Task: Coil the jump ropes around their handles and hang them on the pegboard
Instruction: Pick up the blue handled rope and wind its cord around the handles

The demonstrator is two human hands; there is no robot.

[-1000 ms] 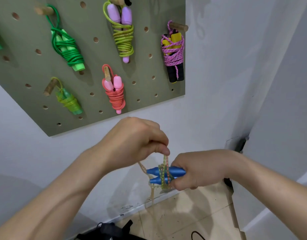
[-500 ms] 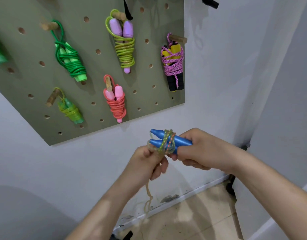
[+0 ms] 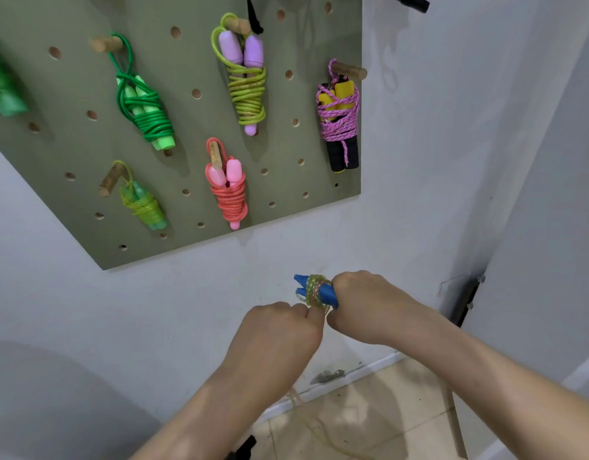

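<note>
handles in right hand, rope part-wound

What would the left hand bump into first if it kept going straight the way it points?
Probably the glittery yellow-green rope coiled round the two blue plastic handles just ahead of the left hand, which the right hand grips. Depth is hard to judge.

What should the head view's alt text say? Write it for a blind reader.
A right hand grips a jump rope's two blue handles while the left hand pinches its glittery yellow rope, already looped around them. Above, an olive pegboard holds several coiled jump ropes on wooden pegs.
</note>
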